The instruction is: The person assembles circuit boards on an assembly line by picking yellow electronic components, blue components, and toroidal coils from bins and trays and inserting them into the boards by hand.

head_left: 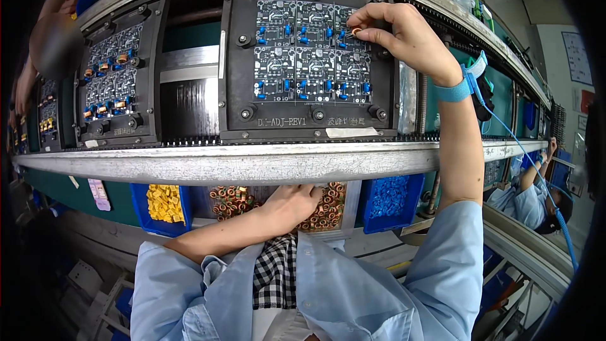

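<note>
My right hand [404, 36] pinches a small copper-wound toroidal coil [356, 31] between thumb and forefinger, at the upper right of a circuit board panel [312, 50]. This panel carries several blue components and sits in a black fixture [240, 76]. A blue wrist strap [456, 90] circles my right wrist. Below the front rail, my left hand [295, 204] is curled over a tray of toroidal coils [323, 213]. Its fingertips are turned down and hidden, so what they hold cannot be made out.
A metal rail [252, 163] runs between the fixtures and the bins. Yellow parts fill one blue bin [181, 227]; blue parts fill another bin [379, 224]. A second fixture [151, 69] on the left holds boards with coils. Other people work at left and right [533, 192]. The strap's blue cord [514, 139] trails rightward.
</note>
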Action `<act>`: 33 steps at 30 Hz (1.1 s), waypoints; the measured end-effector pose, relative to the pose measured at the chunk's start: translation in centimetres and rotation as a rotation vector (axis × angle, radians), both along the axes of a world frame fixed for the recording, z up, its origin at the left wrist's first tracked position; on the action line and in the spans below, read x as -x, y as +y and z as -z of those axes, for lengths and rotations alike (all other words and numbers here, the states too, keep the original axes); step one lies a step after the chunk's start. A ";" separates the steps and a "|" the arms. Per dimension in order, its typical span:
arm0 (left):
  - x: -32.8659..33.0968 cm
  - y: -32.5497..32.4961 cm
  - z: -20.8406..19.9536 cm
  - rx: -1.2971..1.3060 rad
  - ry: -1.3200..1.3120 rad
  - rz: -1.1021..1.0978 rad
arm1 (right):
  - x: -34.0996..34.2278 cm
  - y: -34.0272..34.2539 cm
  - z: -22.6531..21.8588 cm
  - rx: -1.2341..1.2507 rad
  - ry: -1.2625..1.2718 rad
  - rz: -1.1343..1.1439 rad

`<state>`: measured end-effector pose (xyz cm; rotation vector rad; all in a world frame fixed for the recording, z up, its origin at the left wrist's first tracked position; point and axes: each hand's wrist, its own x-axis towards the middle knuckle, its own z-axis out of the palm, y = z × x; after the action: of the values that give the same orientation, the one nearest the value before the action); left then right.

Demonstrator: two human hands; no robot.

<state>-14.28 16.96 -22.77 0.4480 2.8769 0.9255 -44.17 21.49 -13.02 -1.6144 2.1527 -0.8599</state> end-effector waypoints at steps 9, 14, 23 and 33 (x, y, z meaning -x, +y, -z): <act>0.1 -0.4 -0.5 -0.040 -0.250 0.067 | 0.0 -0.1 -0.5 -0.039 0.096 -0.026; 0.2 -0.4 -0.6 -0.031 -0.131 0.040 | 0.3 -0.1 -0.4 -0.035 0.129 -0.094; 0.1 -0.7 -0.7 -0.056 -0.183 0.060 | -0.5 -0.3 -1.1 -0.089 0.102 -0.025; 0.1 -0.6 -0.2 -0.050 -0.088 0.048 | 0.2 -0.2 -0.3 -0.068 0.094 -0.081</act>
<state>-14.37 16.34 -22.55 0.4666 2.7575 0.9852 -44.33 21.25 -12.70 -1.7265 2.1375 -0.6921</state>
